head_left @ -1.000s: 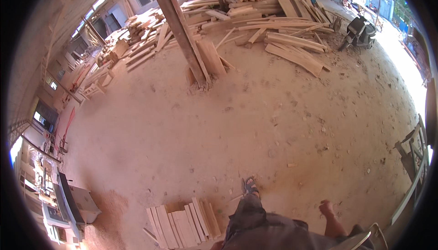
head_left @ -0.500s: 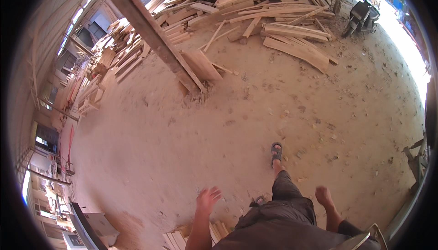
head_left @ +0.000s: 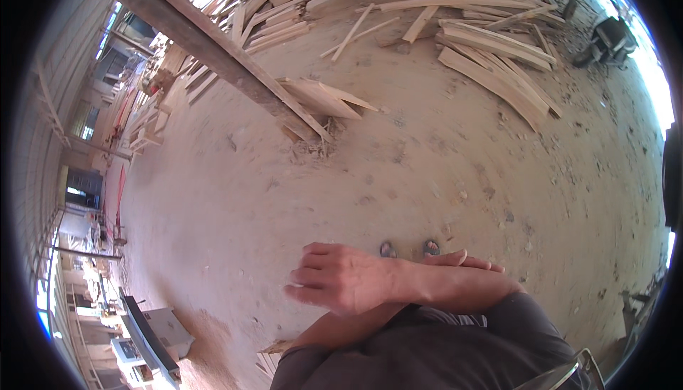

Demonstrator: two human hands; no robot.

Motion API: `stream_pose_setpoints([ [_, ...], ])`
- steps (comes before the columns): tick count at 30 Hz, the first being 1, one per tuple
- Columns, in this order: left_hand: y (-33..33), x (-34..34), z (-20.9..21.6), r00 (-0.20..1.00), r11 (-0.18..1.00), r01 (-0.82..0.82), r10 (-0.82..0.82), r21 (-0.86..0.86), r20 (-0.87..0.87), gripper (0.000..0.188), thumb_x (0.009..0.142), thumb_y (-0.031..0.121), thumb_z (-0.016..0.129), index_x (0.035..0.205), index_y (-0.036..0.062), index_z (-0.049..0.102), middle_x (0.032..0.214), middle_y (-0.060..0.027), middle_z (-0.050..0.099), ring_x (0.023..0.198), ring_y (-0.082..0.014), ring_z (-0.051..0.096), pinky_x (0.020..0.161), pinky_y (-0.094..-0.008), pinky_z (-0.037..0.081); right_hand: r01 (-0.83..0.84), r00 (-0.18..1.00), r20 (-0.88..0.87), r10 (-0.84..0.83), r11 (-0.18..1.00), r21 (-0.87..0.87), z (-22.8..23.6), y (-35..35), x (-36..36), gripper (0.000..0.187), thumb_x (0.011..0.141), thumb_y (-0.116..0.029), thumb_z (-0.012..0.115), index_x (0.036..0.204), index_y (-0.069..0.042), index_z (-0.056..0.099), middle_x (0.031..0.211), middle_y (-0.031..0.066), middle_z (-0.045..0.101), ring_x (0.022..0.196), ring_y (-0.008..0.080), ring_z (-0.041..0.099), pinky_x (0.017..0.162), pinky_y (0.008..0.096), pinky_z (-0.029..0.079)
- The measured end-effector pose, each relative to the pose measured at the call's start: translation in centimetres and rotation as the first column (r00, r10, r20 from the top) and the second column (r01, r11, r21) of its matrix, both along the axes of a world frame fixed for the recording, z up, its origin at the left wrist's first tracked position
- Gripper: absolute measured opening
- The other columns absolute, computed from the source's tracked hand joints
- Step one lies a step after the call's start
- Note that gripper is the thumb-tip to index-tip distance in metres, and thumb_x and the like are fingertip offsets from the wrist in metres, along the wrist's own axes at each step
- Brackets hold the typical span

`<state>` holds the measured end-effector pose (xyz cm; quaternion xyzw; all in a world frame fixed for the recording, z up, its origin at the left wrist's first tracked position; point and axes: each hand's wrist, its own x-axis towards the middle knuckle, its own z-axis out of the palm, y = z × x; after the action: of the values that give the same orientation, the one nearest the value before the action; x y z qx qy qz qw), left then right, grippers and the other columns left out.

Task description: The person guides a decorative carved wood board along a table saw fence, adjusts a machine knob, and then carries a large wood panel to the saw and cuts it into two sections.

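Note:
My forearms cross in front of my body, the right one over the left. My right hand (head_left: 338,276) reaches to the left side, its back up. Its fingers are loosely bent and a little apart, with nothing seen in them. My left hand (head_left: 469,258) shows on the right, just beyond my right forearm, partly hidden by it. Its fingers lie stretched out along that forearm, seemingly touching it, and it holds nothing. Both my sandalled feet (head_left: 409,248) stand on the dusty ground past my arms.
A slanting metal post (head_left: 235,70) meets the ground ahead, with short boards (head_left: 320,98) at its foot. Large stacks of planks (head_left: 491,41) lie beyond. A dark scooter (head_left: 608,41) is parked at far right; a machine with a pale box (head_left: 167,329) stands at near left.
My hands have come up from my sides, and my forearms now cross. My feet, earlier in mid-stride, are side by side. The post and planks have shifted in view.

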<state>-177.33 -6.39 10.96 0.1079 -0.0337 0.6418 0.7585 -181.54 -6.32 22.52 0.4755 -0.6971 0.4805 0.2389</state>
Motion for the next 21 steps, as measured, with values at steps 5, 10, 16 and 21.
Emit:
stream_pose_setpoints([
  [5,-4.3,-10.5,-2.8,0.890,0.861,-0.448,0.402,-0.241,-0.216,0.041,0.107,0.031,0.040,0.138,0.0067,0.051,0.144,-0.0215,0.050,0.135,-0.0304,0.046,0.114,-0.0468,0.036,0.181,0.962,0.208,-0.175,0.983,-0.009,-5.5,4.2,-11.7,0.035,0.071,0.001,0.064,0.106,-0.006,0.069,0.103,0.0094,0.069,0.096,0.0301,0.064,0.082,0.0443,0.055],
  [10,-12.9,-21.7,-8.2,0.595,0.386,-0.752,0.745,-0.534,-0.300,0.030,0.104,0.025,0.049,0.125,0.0067,0.060,0.122,-0.0270,0.065,0.115,-0.0394,0.063,0.103,-0.0497,0.048,0.457,0.576,0.669,-0.471,0.863,0.214,-15.9,14.0,-22.3,0.023,0.087,-0.002,0.062,0.108,-0.004,0.071,0.100,0.0159,0.071,0.091,0.0333,0.070,0.080,0.0405,0.055],
  [16,-23.8,-32.2,-13.5,0.453,-0.050,-0.685,0.752,-0.727,-0.479,0.034,0.103,0.026,0.050,0.129,0.0048,0.054,0.123,-0.0278,0.065,0.112,-0.0408,0.064,0.101,-0.0503,0.050,0.457,-0.083,0.670,-0.737,0.569,0.683,-30.5,26.2,-21.4,0.025,0.087,-0.014,0.064,0.109,-0.003,0.072,0.095,0.0206,0.072,0.093,0.0338,0.072,0.080,0.0403,0.055],
  [21,-26.1,-43.1,-11.5,0.440,-0.118,-0.745,0.653,-0.656,-0.617,0.040,0.101,0.026,0.054,0.134,0.0044,0.050,0.125,-0.0275,0.063,0.110,-0.0432,0.065,0.100,-0.0525,0.051,0.433,-0.384,0.781,-0.492,0.651,0.624,-33.9,24.4,-25.3,0.027,0.085,-0.014,0.065,0.106,0.001,0.070,0.088,0.0171,0.072,0.085,0.0252,0.072,0.075,0.0365,0.054],
])
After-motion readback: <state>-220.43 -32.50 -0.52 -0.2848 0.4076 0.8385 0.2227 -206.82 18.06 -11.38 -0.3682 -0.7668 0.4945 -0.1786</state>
